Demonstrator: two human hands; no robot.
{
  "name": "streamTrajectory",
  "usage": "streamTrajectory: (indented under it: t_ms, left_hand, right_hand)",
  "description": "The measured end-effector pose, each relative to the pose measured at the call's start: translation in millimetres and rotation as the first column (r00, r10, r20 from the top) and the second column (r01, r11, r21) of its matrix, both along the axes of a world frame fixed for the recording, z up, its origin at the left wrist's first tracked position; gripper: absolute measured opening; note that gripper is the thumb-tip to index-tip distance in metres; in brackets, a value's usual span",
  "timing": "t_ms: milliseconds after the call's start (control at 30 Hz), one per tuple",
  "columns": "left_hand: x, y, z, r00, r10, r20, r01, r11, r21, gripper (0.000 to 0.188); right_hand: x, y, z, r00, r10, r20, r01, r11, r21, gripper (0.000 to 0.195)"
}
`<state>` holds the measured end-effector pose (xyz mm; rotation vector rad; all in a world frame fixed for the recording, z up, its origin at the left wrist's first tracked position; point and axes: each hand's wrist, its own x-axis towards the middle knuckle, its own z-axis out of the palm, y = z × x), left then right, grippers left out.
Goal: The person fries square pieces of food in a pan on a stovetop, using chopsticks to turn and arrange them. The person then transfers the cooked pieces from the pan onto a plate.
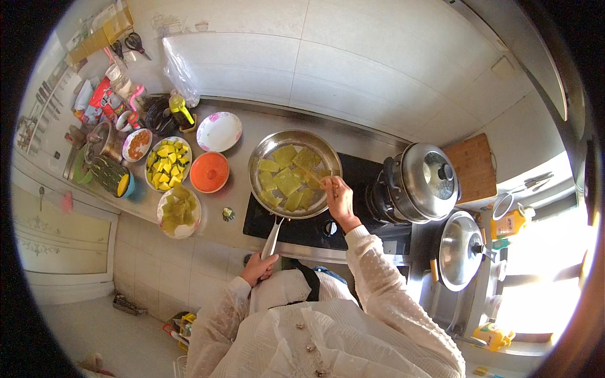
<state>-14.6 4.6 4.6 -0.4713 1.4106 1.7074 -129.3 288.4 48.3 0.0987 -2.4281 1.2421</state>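
A steel frying pan [255, 141] sits at the left part of the black cooktop, and my left hand [259, 268] is closed around its long handle. Flat green pieces of food [287, 182] lie spread over the pan's bottom. Over the pan's right rim, my right hand [338, 198] grips a utensil, perhaps wooden chopsticks [312, 180], whose tips reach the pieces; its exact kind is hard to tell. To the left, a floral plate [182, 231] holds more of the green pieces [178, 208]. An oval dish of cut yellow squash with dark rind [166, 163] stands behind that plate.
Left of the pan are a white floral plate [219, 132], a lidded orange bowl [209, 172] and a cut squash [108, 176]. A lidded steel pot [427, 182] stands at the cooktop's right, before a wooden cutting board [471, 167]. Another lidded pan [458, 250] is farther right.
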Motion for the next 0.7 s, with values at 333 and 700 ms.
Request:
streamTrajectory:
  t_ms: [333,700]
  left_hand:
    - [0,0,1,1.000,-0.002,0.006,0.002,1.000,-0.014,0.031]
    - [1,-1,-4,0.999,-0.026,-0.020,0.025,1.000,-0.013,0.032]
  right_hand:
    - [-24,1,-27,0.984,0.033,0.177,0.050,0.894,-0.445,0.025]
    - [-58,-8,-20,0.996,0.000,0.093,0.013,0.991,-0.135,0.019]
